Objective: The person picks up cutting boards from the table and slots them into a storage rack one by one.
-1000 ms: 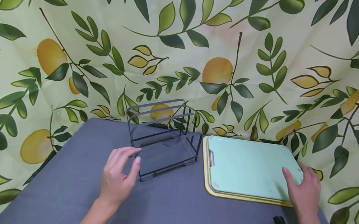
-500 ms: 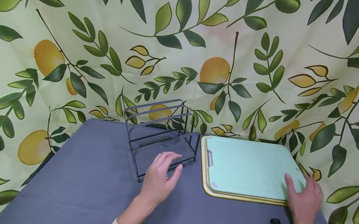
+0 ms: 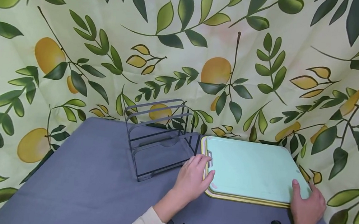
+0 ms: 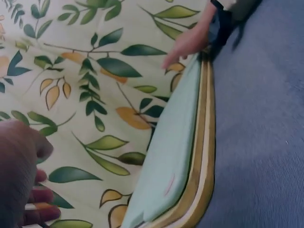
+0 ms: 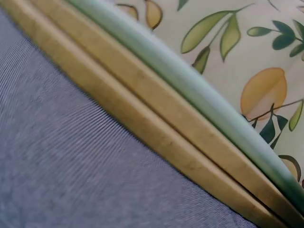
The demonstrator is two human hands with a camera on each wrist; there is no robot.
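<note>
A mint-green cutting board (image 3: 252, 169) lies flat on top of a stack, with yellowish board edges (image 4: 202, 142) showing beneath it. My left hand (image 3: 194, 174) is at the stack's left edge, near the green board's handle slot, fingers loosely bent; contact is unclear. In the left wrist view part of the left hand (image 4: 23, 175) shows at the left. At the stack's right end is my right hand (image 3: 308, 205), thumb over the green board and fingers beyond its edge, partly hidden. The right wrist view shows the yellowish boards (image 5: 142, 104) close up, without the hand.
A black wire rack (image 3: 160, 142) with upright dividers stands left of the boards, close to the left hand. Grey-blue cloth (image 3: 78, 188) covers the table. Behind it hangs a fabric backdrop (image 3: 178, 61) printed with leaves and fruit.
My left hand has moved right, from in front of the rack to the left edge of the cutting boards. My right hand has shifted slightly to the right and toward me.
</note>
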